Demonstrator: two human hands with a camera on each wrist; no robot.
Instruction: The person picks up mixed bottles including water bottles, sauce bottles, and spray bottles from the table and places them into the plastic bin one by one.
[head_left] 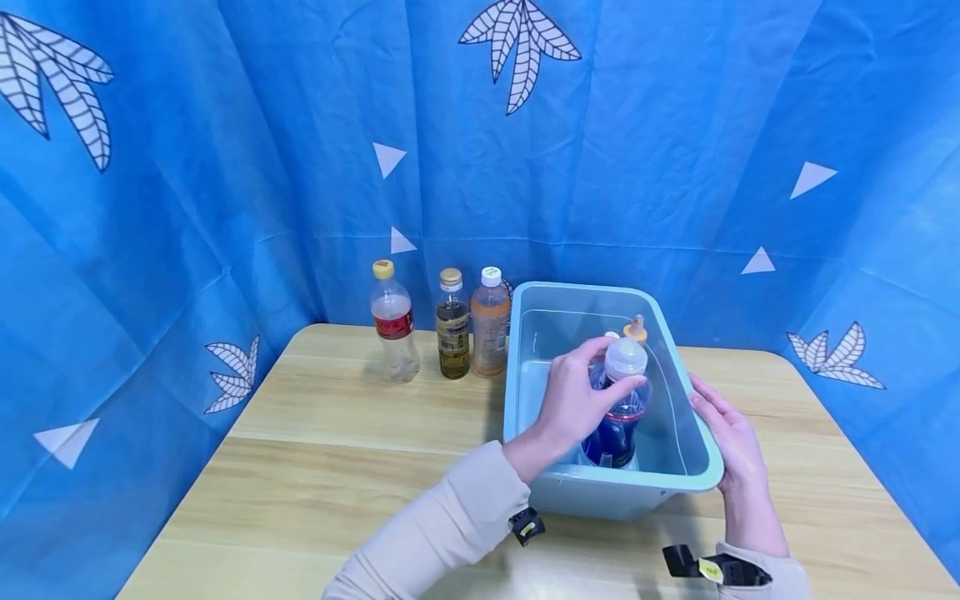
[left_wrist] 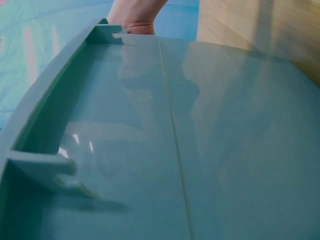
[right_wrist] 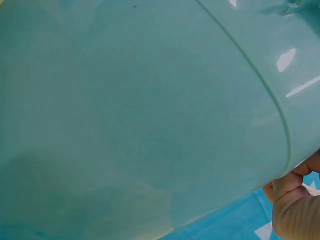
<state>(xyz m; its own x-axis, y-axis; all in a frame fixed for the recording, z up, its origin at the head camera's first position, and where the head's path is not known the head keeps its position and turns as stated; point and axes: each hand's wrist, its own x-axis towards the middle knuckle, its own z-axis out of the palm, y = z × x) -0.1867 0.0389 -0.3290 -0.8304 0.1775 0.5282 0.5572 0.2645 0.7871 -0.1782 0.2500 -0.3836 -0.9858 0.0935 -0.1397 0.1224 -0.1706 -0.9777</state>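
Observation:
A light blue plastic bin (head_left: 585,292) sits on the wooden table, with several bottles inside. My left hand (head_left: 573,396) reaches over its front left edge, thumb and fingers around the neck of a bottle of dark blue liquid (head_left: 618,437) with a clear domed cap. Behind that bottle, an orange cap (head_left: 635,332) and part of a white cap show; their bottles are mostly hidden. My right hand (head_left: 731,433) grips the bin's right rim from outside. The left wrist view is filled by the outer bin wall (left_wrist: 225,140), and the right wrist view by another stretch of wall (right_wrist: 150,110).
Left of the bin stand a yellow-capped bottle with a red label (head_left: 393,325), a gold-capped bottle of brownish liquid (head_left: 453,329) and a white-capped orange-tinted bottle (head_left: 491,325). A blue patterned curtain (head_left: 637,167) hangs around the table (head_left: 322,475).

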